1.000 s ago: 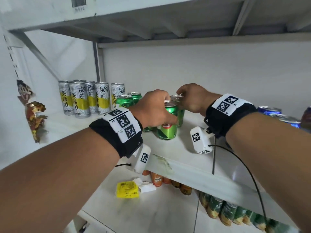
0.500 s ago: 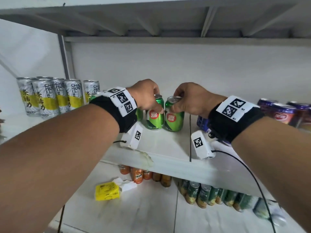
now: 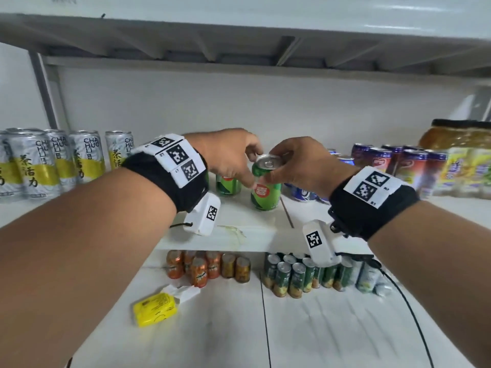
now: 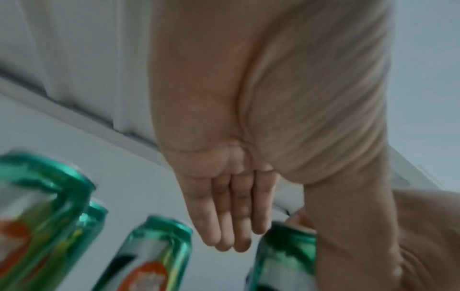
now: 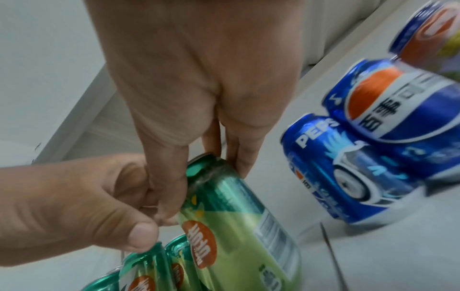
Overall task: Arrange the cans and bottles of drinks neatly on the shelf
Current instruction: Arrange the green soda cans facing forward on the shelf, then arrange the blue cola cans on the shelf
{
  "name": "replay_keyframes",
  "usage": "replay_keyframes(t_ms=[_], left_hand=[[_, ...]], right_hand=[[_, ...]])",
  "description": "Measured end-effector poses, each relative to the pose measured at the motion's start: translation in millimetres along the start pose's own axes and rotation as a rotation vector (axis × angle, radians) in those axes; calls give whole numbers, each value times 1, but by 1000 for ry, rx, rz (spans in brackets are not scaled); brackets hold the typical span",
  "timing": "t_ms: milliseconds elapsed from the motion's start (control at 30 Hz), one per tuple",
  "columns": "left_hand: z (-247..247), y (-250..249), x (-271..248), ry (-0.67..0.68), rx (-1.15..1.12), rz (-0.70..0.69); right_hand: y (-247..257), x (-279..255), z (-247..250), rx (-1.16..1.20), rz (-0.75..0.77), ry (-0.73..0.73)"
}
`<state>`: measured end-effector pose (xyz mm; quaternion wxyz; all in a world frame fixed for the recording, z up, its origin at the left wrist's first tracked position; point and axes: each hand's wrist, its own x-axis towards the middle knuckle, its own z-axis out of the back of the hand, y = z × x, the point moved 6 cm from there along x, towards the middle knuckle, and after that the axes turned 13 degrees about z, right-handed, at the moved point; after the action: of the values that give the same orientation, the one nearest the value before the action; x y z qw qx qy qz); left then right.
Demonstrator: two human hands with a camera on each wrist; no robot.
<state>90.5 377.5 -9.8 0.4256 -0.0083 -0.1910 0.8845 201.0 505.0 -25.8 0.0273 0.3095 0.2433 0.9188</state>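
My right hand (image 3: pixel 297 163) pinches the green can (image 3: pixel 265 187) at its rim; my left hand (image 3: pixel 228 155), at its nine o'clock, touches it with fingers straight.

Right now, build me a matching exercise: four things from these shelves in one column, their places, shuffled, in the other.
1. green can
2. silver-and-yellow cans
3. orange cans
4. yellow packet

a. far left of the upper shelf
b. lying on the lower shelf, in front of the cans
c. gripped at its top by the right hand
d. standing on the lower shelf, under the upper shelf's edge

Pairs: 1-c, 2-a, 3-d, 4-b
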Motion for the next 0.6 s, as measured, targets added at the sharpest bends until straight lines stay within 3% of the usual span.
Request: replay_keyframes(t_ms=[167, 367, 600], left_hand=[[-24, -26, -15, -11, -131, -108], [-44, -100, -20, -34, -243, -282], [-75, -196, 13, -31, -287, -347]], right_hand=[[-6, -45, 8, 204, -27, -107], [-27, -96, 65, 281, -11, -190], [-88, -130, 150, 57, -55, -248]])
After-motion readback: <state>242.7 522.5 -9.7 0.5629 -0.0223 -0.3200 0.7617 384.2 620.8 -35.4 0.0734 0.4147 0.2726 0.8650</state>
